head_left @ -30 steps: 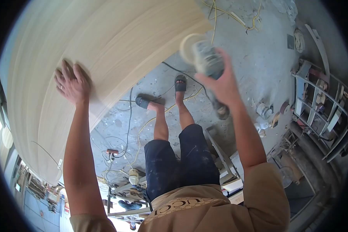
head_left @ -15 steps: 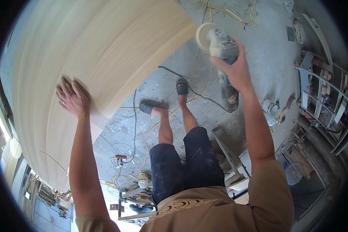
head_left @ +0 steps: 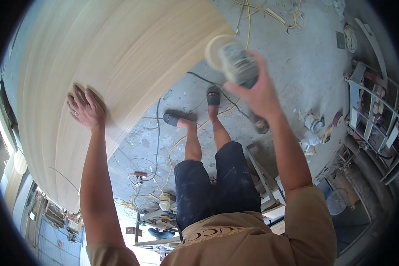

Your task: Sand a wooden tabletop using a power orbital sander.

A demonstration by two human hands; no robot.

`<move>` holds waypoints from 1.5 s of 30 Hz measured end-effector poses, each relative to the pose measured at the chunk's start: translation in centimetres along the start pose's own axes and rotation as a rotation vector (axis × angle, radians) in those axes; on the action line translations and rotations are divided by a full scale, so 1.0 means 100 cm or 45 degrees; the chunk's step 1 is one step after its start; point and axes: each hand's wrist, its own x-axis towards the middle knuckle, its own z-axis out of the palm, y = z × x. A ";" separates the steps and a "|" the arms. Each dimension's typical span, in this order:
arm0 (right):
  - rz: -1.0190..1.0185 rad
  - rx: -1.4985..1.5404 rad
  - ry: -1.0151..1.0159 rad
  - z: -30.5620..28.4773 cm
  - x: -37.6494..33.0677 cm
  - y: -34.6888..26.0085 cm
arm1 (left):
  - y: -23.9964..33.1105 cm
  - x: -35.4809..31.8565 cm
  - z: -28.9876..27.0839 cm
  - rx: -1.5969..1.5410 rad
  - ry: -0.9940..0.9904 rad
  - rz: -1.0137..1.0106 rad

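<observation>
The large pale wooden panel [head_left: 111,66], smooth with fine straight grain, fills the upper left of the frame; its far edges are cut off by the rim. The left hand [head_left: 86,108] lies open and flat on its lower edge. The right hand [head_left: 257,91], upper centre, grips a grey handheld sander [head_left: 235,64]; its round pale disc is motion-blurred. Cables [head_left: 155,146] cross the dusty concrete floor [head_left: 297,57].

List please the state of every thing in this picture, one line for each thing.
left hand: open, flat on the panel
right hand: closed around the sander
sander: held up, its round pad at the panel's edge
wooden panel: large, pale, edge nearest the person unsupported
yellow cable: loose on the floor
sandals: worn on both feet
</observation>
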 end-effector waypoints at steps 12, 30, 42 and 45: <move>0.038 0.119 -0.016 0.023 -0.015 -0.032 | -0.009 0.009 0.005 0.080 0.044 0.106; -0.088 -0.031 -0.183 0.257 -0.192 -0.117 | -0.149 0.005 -0.006 -0.367 -0.017 0.463; -0.012 -0.070 -0.308 0.301 -0.226 -0.133 | -0.284 -0.027 -0.029 -0.126 0.013 0.149; -0.040 -0.086 -0.133 0.272 -0.210 -0.120 | -0.281 -0.026 -0.028 -0.122 0.016 0.149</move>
